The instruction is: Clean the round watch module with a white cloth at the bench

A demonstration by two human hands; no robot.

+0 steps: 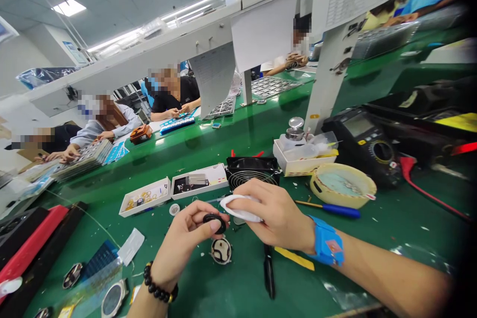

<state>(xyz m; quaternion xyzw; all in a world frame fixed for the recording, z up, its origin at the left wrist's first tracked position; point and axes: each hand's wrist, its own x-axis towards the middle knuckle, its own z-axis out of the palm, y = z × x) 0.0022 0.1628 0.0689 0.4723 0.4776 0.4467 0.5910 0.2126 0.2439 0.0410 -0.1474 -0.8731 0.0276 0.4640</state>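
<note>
**Two hands working over a green counter, seen from a head-worn camera.** The left hand (182, 238) is pinching a black ring (214, 222) between its thumb and curled fingers, holding it up off the counter (238, 290). The right hand (276, 213) is closing around a white cloth (238, 207), its fingers nearly shut, with the cloth's tip sitting just beside the black ring. A beaded bracelet (158, 283) is circling the left wrist, and a blue wrist strap (326, 244) is circling the right.

Directly below the black ring, a round watch-like housing (221, 250) is lying open side up on the counter. Black tweezers (269, 271) are lying beneath the right hand, and a blue-handled screwdriver (335, 210) is resting to its right. Just beyond the hands, two white trays (199, 181) holding small parts are sitting beside a black cooling fan (251, 171) with a wire guard.

Farther right, a digital multimeter (363, 141) is standing near a round yellow-rimmed sponge dish (343, 186) and a steel-topped dispensing bottle (295, 129) in a white box. A round watch body (114, 299) is lying at the lower left. Along the far side of the counter, co-workers (173, 92) are handling small items of their own.
</note>
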